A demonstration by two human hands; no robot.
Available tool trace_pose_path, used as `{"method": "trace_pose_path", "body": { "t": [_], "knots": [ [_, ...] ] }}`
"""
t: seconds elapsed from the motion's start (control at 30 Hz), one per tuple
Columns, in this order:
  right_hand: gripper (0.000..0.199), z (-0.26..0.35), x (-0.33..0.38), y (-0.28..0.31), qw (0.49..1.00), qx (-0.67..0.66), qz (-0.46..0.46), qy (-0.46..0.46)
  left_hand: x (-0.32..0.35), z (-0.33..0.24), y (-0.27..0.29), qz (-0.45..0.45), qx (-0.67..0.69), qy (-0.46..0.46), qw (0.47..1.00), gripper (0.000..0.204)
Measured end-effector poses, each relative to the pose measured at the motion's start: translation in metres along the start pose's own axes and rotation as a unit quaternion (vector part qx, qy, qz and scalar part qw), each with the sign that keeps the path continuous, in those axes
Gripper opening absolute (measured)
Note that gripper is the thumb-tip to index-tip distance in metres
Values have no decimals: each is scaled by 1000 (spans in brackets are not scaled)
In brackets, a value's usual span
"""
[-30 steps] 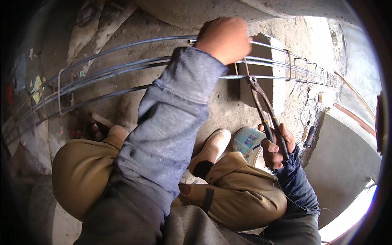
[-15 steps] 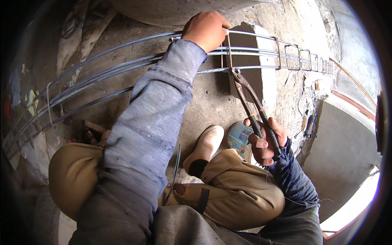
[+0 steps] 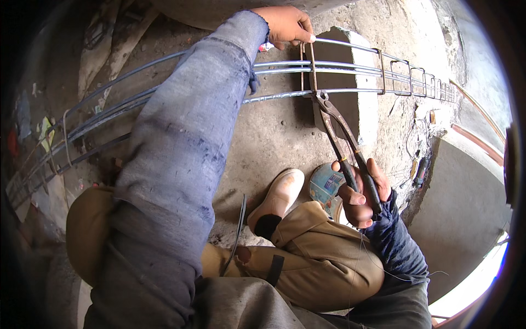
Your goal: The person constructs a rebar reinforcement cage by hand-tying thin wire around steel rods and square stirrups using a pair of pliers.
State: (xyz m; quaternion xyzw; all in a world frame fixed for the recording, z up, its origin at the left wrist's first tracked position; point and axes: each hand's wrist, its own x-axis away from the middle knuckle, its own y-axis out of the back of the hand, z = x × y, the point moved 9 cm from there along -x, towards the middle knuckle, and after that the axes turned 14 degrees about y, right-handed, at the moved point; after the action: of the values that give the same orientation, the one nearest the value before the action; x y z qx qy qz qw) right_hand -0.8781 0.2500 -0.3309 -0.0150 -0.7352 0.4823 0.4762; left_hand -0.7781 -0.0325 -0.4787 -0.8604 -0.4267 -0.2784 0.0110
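Right hand (image 3: 359, 202) clamped on black-handled brown pincers (image 3: 325, 106); left hand (image 3: 285, 24) pinching brown stirrup (image 3: 313, 56).

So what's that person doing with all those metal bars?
The person's left hand has its fingertips at the top of a rusty rectangular metal loop on long grey steel bars. The right hand grips black-handled metal pincers, their jaws by the loop's lower end. A grey concrete block sits beneath.

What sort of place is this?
Probably a construction site or a rebar work area: a rebar cage of long bars and square ties, a rough grey block beneath it, and pincers in the right hand, over a bare, dusty floor.
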Motion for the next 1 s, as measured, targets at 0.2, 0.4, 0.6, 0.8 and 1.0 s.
{"method": "trace_pose_path", "body": {
  "t": [0.2, 0.4, 0.6, 0.8, 1.0],
  "knots": [
    [69, 3, 3, 0, 996, 45, -80, 1, 13, -1, -2, 42, 19, 55, 997, 29],
    [69, 11, 9, -2, 986, 108, -129, -9, 13, -6, -4, 35, 23, 33, 999, 29],
    [72, 24, 10, -17, 940, 252, -224, -45, 6, 3, -1, 27, 47, 24, 998, 28],
    [72, 37, 15, -29, 868, 400, -287, -75, 18, -5, 3, 27, 70, 5, 997, 28],
    [63, 51, 21, -45, 739, 562, -366, -70, 17, -7, -3, 60, 91, 8, 994, 28]
  ]
}}
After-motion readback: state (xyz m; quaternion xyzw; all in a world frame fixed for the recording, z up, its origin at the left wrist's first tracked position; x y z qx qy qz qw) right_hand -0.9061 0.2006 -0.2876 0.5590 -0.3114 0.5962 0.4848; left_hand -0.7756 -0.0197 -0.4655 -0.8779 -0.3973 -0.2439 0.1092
